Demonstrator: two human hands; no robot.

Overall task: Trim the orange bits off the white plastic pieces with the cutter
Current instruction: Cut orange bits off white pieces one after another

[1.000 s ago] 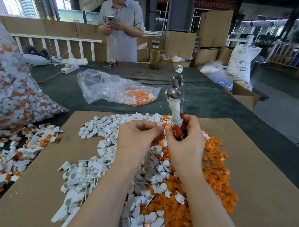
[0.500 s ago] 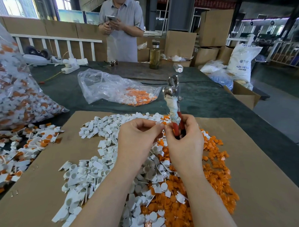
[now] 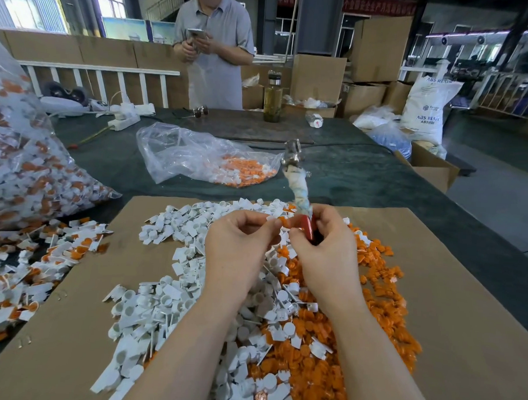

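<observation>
Cutter (image 3: 298, 183) gripped upright by right hand (image 3: 322, 247), small white piece (image 3: 271, 219) pinched in left hand (image 3: 239, 244) fingers, white and orange heaps spread on cardboard (image 3: 464, 299) beneath

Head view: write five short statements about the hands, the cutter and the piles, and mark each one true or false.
1. The right hand grips the cutter by its red handle. True.
2. The cutter's metal head points down into the piles. False: it points up and away from the person.
3. The trimmed orange bits lie mostly on the right of the cardboard sheet. True.
4. The left hand rests flat on the cardboard sheet. False: it is raised, fingers curled, close to the right hand.
5. The clear plastic bag behind the cardboard sheet holds only white pieces. False: mostly orange ones.
</observation>
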